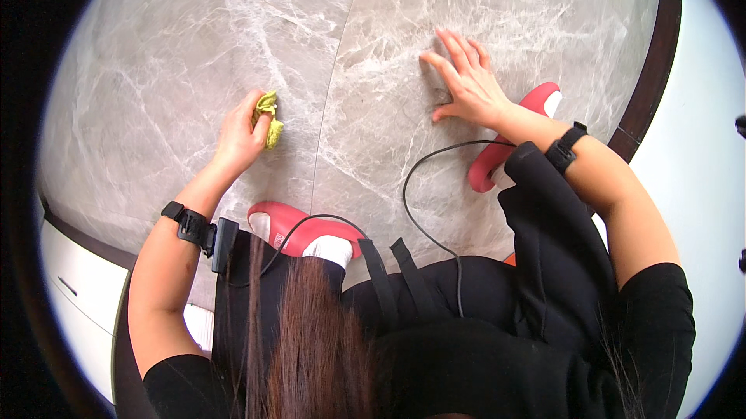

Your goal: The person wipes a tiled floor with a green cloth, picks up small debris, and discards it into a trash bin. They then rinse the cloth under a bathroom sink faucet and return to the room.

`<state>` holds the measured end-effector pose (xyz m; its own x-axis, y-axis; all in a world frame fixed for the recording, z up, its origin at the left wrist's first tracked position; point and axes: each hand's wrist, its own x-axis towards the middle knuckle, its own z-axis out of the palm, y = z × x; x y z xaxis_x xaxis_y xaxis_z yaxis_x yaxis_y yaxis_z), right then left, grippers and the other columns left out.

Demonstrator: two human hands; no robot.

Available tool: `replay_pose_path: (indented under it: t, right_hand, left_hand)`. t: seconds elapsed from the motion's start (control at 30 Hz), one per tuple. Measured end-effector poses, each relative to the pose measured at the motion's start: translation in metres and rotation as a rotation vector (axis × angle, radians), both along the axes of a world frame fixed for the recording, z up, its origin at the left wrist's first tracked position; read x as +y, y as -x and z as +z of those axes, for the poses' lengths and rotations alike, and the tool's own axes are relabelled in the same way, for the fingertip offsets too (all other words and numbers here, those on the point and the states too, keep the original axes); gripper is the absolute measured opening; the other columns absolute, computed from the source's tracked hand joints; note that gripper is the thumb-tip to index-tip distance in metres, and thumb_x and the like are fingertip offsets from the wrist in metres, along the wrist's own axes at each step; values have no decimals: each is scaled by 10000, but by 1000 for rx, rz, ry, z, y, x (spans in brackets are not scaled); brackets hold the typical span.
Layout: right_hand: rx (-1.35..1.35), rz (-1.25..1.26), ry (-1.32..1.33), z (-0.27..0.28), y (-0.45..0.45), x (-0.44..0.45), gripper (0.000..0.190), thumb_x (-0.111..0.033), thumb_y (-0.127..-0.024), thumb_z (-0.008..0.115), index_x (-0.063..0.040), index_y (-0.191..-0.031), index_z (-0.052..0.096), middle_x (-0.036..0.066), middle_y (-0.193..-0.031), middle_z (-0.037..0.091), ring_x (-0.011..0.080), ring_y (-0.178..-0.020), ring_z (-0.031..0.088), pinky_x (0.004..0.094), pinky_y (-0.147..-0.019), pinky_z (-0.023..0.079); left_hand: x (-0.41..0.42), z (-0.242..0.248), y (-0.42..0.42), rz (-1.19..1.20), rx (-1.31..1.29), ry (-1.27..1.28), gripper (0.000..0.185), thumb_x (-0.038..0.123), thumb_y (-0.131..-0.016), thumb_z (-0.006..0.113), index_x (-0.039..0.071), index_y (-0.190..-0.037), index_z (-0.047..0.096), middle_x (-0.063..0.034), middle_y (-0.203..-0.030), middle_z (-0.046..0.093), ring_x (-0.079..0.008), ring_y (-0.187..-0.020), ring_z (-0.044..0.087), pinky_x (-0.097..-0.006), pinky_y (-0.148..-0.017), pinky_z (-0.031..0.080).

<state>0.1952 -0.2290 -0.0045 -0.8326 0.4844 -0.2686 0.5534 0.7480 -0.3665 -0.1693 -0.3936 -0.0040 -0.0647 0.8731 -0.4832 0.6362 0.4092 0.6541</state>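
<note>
A crumpled yellow-green cloth (273, 135) is bunched in my left hand (240, 132), pinched between the thumb and fingers. That hand is low over the grey marbled floor (175, 69), left of a tile seam. On the other side of the seam, my right hand (466, 81) is spread with its fingers apart and nothing in it. Whether its fingertips touch the floor I cannot tell. Part of the cloth is hidden by my fingers.
My red slippers (291, 225) stand beneath me, one on each side. Black cables (405, 186) loop from my wrist straps towards my lap. A white cabinet (81, 285) with a dark base is at the left; dark skirting (650, 63) edges the white surface (693, 145) at the right.
</note>
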Motion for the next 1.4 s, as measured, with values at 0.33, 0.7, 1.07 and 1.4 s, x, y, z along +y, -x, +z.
replay_pose_path:
  t: [0.33, 0.7, 1.07, 1.4]
  right_hand:
    - [108, -310, -286, -38, 40, 85, 1230, -687, -563, 748, -210, -1507, 120, 282, -1527, 29, 413, -1427, 61, 614, -1089, 86]
    - [130, 153, -188, -6, 35, 79, 989, -437, -648, 799, -229, -1465, 281, 159, -1536, 194, 314, -1430, 165, 522, -1125, 156]
    - [228, 480, 82, -16, 18, 33, 180, -276, -705, 674, -114, -771, 634, 43, -1023, 538, 230, -1044, 492, 391, -910, 386]
    - [240, 142, -293, -23, 27, 92, 114, -245, -758, 709, -147, -795, 664, 23, -994, 566, 238, -1033, 517, 371, -893, 395]
  left_hand:
    - [0, 1, 1, -5, 9, 4, 184, 77, -833, 535, 42, -1014, 521, -205, -847, 596, -386, -789, 599, -420, -680, 461]
    - [-4, -5, -1, 66, -32, 26, 197, 96, -837, 531, 36, -1025, 514, -217, -866, 594, -402, -825, 599, -433, -697, 463]
    - [-3, -5, -1, -10, 16, -11, 188, 82, -844, 521, 33, -1026, 509, -216, -875, 589, -404, -826, 584, -426, -704, 454]
    - [-6, -8, -1, -7, 30, -43, 192, 96, -863, 516, 49, -1049, 534, -169, -804, 592, -303, -727, 600, -377, -655, 459]
